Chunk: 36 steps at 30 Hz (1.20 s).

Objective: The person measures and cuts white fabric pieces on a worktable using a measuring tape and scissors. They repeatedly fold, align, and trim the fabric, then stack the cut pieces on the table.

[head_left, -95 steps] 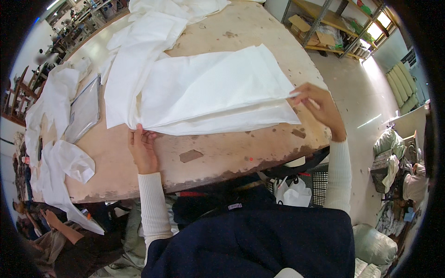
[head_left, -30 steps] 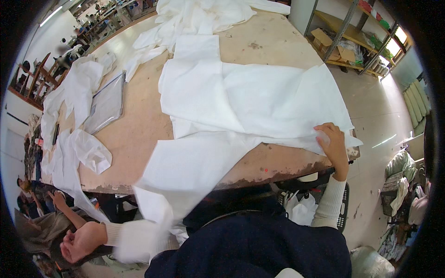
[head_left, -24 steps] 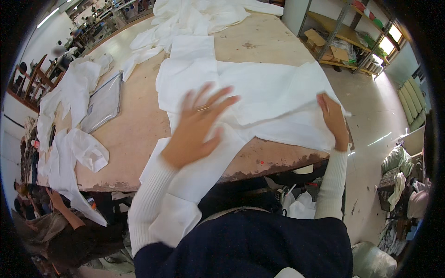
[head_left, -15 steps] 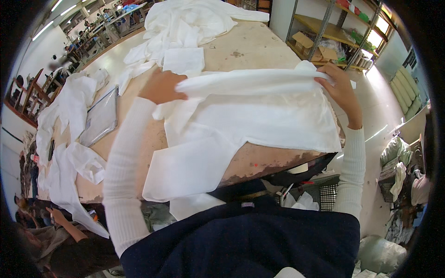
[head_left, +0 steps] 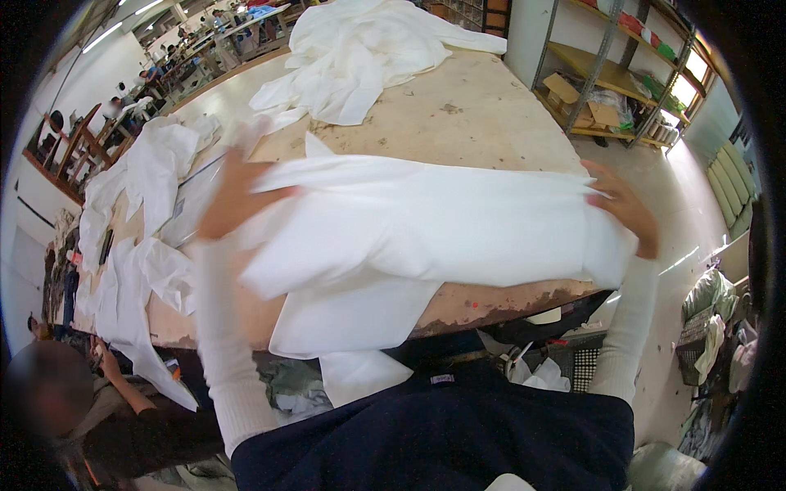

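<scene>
While white cloth overhangs the table, my left grip and right grip pinch its opposite ends.

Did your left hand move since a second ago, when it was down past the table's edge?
Yes. The left hand moved forward, from outside the near edge of the table to over its top.

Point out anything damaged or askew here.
The table looks worn along its near edge: dark, ragged patches break the pale surface. The white cloth between left hand and right hand hangs crookedly past that edge.
</scene>
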### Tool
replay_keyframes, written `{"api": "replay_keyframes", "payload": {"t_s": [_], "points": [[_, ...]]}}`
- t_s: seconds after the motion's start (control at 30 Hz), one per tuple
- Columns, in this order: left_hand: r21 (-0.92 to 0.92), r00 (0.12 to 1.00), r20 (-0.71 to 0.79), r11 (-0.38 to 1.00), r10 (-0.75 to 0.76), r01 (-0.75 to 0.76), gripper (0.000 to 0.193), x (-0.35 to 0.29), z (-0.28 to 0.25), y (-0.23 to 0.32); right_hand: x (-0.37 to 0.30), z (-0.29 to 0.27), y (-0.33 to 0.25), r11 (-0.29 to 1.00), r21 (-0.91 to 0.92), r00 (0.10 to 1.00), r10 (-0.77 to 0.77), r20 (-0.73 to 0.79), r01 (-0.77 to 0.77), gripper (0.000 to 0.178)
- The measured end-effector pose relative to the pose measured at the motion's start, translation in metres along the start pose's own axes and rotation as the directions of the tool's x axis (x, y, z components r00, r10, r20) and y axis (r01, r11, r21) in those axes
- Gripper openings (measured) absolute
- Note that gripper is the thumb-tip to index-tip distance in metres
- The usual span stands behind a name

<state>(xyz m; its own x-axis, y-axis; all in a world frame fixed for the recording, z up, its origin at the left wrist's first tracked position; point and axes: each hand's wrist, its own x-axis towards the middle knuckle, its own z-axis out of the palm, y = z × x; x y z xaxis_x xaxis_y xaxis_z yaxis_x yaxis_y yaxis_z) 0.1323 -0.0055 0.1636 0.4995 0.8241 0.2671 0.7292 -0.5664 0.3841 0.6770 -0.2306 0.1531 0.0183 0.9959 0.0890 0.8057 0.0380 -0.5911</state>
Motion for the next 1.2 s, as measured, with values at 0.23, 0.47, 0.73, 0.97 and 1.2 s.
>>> {"api": "replay_keyframes", "payload": {"t_s": [0.23, 0.47, 0.73, 0.97, 1.2], "points": [[-0.180, 0.809, 0.560, 0.979, 0.178, -0.091, 0.062, -0.038, 0.124, -0.028, 0.008, 0.090, -0.001, 0.993, -0.082, 0.888, -0.037, 0.458, 0.083, 0.025], [0.402, 0.850, 0.526, 0.891, -0.037, -0.210, 0.066, 0.051, -0.090, 0.023, 0.086, -0.043, -0.113, 0.877, -0.271, 0.890, -0.294, 0.348, 0.396, 0.027], [0.822, 0.661, -0.562, 0.426, 0.497, 0.378, 0.058, 0.119, -0.220, 0.066, 0.180, -0.103, -0.173, 0.757, -0.646, 0.167, -0.627, -0.761, -0.099, 0.020], [0.592, 0.727, -0.586, 0.802, 0.358, 0.083, 0.038, 0.029, -0.178, 0.020, 0.182, -0.037, -0.079, 0.842, -0.518, 0.393, -0.533, -0.749, 0.153, 0.027], [-0.139, 0.888, 0.429, 0.984, 0.164, -0.114, 0.046, -0.109, -0.082, 0.086, -0.007, 0.015, -0.057, 0.967, -0.215, 0.950, 0.063, -0.307, -0.134, 0.026]]}}
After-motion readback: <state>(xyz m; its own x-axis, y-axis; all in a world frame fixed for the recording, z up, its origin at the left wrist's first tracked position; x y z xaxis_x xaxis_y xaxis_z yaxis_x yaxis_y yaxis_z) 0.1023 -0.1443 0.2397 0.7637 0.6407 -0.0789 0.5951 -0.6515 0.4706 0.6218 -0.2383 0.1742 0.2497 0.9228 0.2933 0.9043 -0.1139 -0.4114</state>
